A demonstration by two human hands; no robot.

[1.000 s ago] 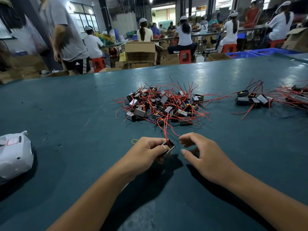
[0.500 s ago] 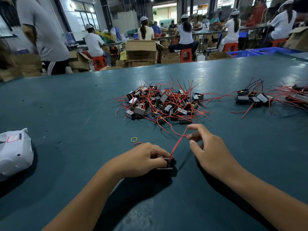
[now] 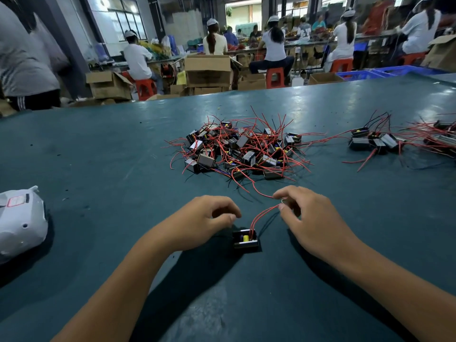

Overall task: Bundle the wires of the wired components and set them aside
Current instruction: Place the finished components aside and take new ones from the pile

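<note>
A small black wired component (image 3: pixel 245 239) with a yellow part inside lies on the green table (image 3: pixel 98 169) between my hands. Its two red wires (image 3: pixel 261 214) arch up and right to my right hand (image 3: pixel 313 223), which pinches them between thumb and forefinger. My left hand (image 3: pixel 204 220) sits just left of the component without touching it. Its fingers curl down toward the table, and what lies under them is hidden. A pile of several more components with tangled red wires (image 3: pixel 241 151) lies farther back at the centre.
A second group of components with red and black wires (image 3: pixel 375 141) lies at the right. A white plastic bag (image 3: pixel 22 223) rests at the left edge. Behind the table's far edge are cardboard boxes (image 3: pixel 208 70), red stools and seated workers.
My left hand has let go of the component and moved left over the spot where a yellow rubber band lay. My right hand has drawn the red wires out to the right.
</note>
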